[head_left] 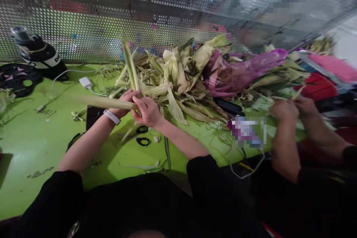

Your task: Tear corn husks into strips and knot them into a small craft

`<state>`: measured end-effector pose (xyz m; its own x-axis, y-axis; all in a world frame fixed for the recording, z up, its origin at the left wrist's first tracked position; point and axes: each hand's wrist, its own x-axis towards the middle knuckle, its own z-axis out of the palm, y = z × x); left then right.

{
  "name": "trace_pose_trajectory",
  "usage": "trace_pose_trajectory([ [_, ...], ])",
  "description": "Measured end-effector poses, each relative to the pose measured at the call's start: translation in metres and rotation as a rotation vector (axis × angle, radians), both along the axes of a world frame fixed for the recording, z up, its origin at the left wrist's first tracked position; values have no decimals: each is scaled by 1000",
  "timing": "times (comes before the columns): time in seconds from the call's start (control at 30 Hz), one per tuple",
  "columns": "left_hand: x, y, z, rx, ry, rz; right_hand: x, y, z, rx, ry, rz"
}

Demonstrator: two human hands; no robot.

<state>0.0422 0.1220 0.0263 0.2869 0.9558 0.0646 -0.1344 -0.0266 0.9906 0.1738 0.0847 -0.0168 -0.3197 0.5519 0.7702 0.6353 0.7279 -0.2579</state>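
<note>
My left hand (125,103), with a white band at the wrist, is wrapped around pale corn husk strips. My right hand (150,111) meets it, fingers pressed on the same bundle. One long corn husk strip (128,61) stands up from between the hands, leaning back. Another strip (104,102) sticks out to the left, its end smeared by motion. A thinner piece hangs blurred below the hands. Just beyond them spreads a heap of dry corn husks (178,76). Scissors with black handles (143,141) lie under my right forearm, their blades hard to make out.
A dark bottle (46,57) stands at the back left, near a white cable and adapter (85,83). A pink plastic bag (237,70) lies on the husks. On the right, a co-worker's hands (284,109) hold husk. A perforated metal screen (95,26) closes the back.
</note>
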Motion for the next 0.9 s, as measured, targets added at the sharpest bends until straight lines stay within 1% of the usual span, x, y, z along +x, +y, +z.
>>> trace_pose_trajectory([
  [0.07,-5,2,-2,-61,-20,-12,-2,-1,-2,61,-84,46],
  [0.1,-7,3,-3,-108,-35,-29,-2,-2,-1,62,-81,82],
  [0.17,-9,5,-5,-199,-84,-51,1,-4,5,-12,-14,132],
  [0.23,-10,6,-8,-252,-146,-71,5,-4,13,-135,114,84],
  [0.3,-9,8,-11,-273,-193,-81,10,0,19,-222,236,-37],
  [0.33,-8,8,-11,-276,-205,-81,12,2,20,-244,259,-84],
  [0.4,-7,8,-12,-272,-191,-79,17,9,19,-295,236,-133],
  [0.5,-7,9,-13,-257,-156,-91,22,19,12,-398,213,-138],
  [0.57,-10,11,-13,-210,-130,-100,25,24,9,-469,300,-107],
  [0.67,-17,17,-11,-109,-108,-103,29,29,10,-617,510,-5],
  [0.73,-22,21,-8,-72,-123,-97,31,33,13,-694,629,67],
  [0.8,-26,24,-5,-63,-156,-78,34,36,15,-732,709,112],
  [0.9,-28,27,-5,-60,-205,-35,36,39,16,-760,787,134],
])
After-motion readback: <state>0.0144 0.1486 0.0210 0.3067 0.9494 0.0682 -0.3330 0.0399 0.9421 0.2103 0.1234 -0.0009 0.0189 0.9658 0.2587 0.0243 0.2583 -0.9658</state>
